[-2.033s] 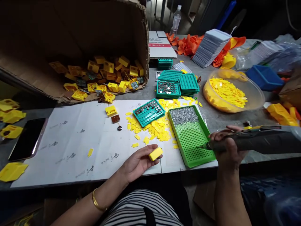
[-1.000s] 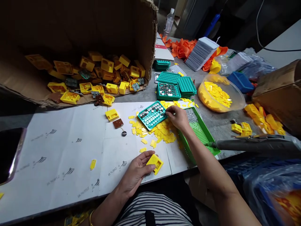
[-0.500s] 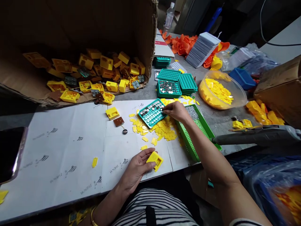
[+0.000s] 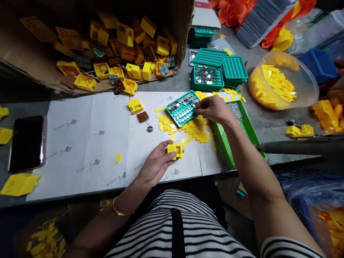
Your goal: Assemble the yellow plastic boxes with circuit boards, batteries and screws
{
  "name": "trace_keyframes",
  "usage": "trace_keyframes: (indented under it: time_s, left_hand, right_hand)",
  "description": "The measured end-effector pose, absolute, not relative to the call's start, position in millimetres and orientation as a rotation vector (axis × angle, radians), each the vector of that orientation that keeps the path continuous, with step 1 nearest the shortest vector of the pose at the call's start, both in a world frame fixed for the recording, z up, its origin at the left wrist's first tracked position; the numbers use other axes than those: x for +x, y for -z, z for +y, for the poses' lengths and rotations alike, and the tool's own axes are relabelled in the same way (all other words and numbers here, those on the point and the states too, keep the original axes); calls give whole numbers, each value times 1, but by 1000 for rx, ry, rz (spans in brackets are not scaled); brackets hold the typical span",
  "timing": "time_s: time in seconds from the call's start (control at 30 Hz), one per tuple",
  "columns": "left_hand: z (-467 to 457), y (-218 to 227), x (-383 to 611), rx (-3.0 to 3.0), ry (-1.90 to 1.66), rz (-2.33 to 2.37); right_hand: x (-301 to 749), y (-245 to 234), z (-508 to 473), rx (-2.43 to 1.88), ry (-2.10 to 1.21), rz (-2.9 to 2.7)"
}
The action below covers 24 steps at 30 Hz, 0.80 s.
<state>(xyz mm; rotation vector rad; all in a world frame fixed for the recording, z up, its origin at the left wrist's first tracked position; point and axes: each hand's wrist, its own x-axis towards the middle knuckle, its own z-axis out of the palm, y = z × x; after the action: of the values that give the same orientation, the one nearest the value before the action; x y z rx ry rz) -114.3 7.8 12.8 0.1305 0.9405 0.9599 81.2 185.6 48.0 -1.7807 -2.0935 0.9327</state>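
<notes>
My left hand point(image 4: 157, 161) is closed around a small yellow plastic housing point(image 4: 174, 150), which has speaker holes and a square recess facing up. Farther forward, my right hand point(image 4: 212, 107) pinches at the right edge of a teal tray point(image 4: 182, 111) filled with rows of button cells. Its fingertips hide whatever is between them. Loose flat yellow plastic pieces point(image 4: 197, 130) lie around and under that tray. Left of it are another yellow housing point(image 4: 135, 106), a brown square board point(image 4: 142, 116) and a small round black part point(image 4: 149, 129) joined by a wire.
A cardboard box point(image 4: 185, 46) of yellow housings stands at the back left. A green basket point(image 4: 252, 138) with small metal parts is under my right forearm. Stacked teal trays point(image 4: 234, 68) and a clear tub point(image 4: 306, 84) stand behind. A phone point(image 4: 27, 143) lies far left.
The camera view has tilted down and shifted. My left hand has turned the yellow housing so it sits more level. My right hand stays at the tray's right edge.
</notes>
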Motion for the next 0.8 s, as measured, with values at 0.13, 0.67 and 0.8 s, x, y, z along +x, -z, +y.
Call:
trace_keyframes:
  time_s: [0.13,0.67,0.8]
  left_hand:
    - [15,-15,-113,91,-1011,958]
    - [8,-23,-101,255,-1063,1084]
    - [9,-23,-101,247,-1048,1056]
  right_hand:
    - [68,-61,135,-1500,-1280,-2006]
    - [53,-63,53,-1359,-751,-2568]
    - [58,-60,57,-1339,-887,-2329]
